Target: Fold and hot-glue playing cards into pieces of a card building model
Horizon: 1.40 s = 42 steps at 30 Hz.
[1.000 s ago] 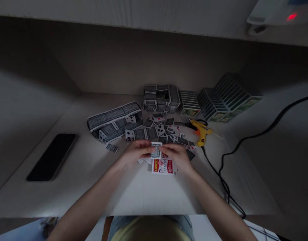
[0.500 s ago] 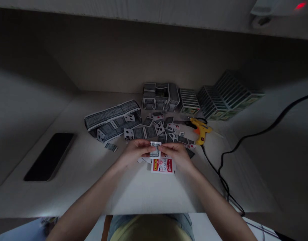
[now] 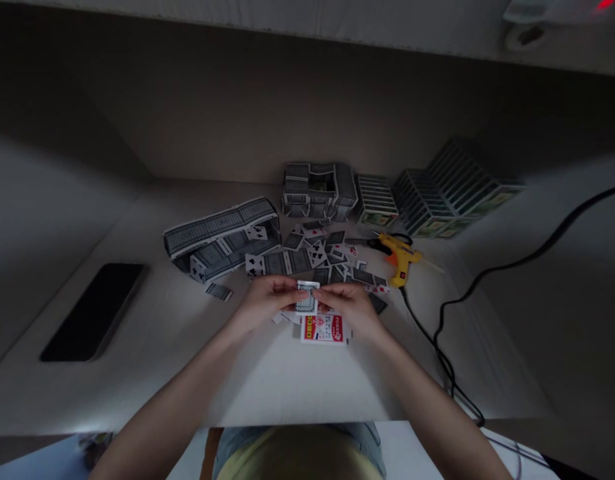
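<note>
Between my two hands is a playing card (image 3: 306,305), its patterned back facing up. My left hand (image 3: 268,301) pinches the card's left side, thumb on top. From the other side my right hand (image 3: 348,305) grips it, thumb also on top; whether more than one card is held I cannot tell. Just below lies a red and white poker card box (image 3: 323,329) on the desk. Loose playing cards (image 3: 337,257) are scattered beyond my hands, some face up, some face down. A long structure made of cards (image 3: 222,230) stands to the left of them.
Along the back wall stand a card-built block (image 3: 317,190) and several stacked boxes of cards (image 3: 437,200). A yellow glue gun (image 3: 401,259) lies at right, its black cord (image 3: 442,310) trailing across the desk. A black phone (image 3: 93,312) rests at left. A shelf edge (image 3: 307,33) hangs overhead.
The view has shifted slightly, so everything sits a little further left. Both hands keep the same pinch on the playing card.
</note>
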Motion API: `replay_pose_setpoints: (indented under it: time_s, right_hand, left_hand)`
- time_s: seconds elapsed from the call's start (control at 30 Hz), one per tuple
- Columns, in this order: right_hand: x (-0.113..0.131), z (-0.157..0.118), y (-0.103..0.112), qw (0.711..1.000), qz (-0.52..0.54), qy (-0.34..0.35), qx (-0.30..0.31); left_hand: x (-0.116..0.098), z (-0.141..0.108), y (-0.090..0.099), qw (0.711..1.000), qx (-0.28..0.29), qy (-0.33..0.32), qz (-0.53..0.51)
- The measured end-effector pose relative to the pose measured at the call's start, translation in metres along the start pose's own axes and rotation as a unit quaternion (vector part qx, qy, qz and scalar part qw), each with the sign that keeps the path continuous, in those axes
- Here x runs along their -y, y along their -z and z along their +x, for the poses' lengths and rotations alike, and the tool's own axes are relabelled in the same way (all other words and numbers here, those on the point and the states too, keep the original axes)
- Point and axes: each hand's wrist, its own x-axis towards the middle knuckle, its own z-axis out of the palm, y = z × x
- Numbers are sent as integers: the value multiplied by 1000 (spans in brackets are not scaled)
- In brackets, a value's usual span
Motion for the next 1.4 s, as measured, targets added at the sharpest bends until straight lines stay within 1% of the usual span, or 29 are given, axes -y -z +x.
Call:
replay_pose_setpoints:
  time_s: [0.17,0.43,0.6,0.73,0.93,1.1,1.27,1.4]
  right_hand:
    - [2,-1,-1,1000,-6,5,-4]
    - [5,-2,-2,1000,-8,10,-16]
    - [4,-2,-2,1000,-5,17,-17]
    - [5,-3,-2,1000,-4,10,-20]
    - [5,-3,-2,1000,3,3,-16]
    - [5,-3,-3,1000,6,-2,-21]
    - [2,-1,-1,1000,-2,8,-11]
    - [-2,1,0,1000,3,6,0]
  left_hand:
    - [-1,0,0,1000,-14,8,5]
    - [1,0,0,1000,2,-1,12]
    - [-1,0,-1,1000,-4,4,6]
    - [-1,-1,-2,1000,-6,4,0]
    - [0,0,-1,1000,10,9,-6]
    - [-1,-1,-1,1000,5,9,-4]
    - [-2,-1,-1,1000,3,19,-3]
    - [-4,-2,-2,1000,-2,15,8]
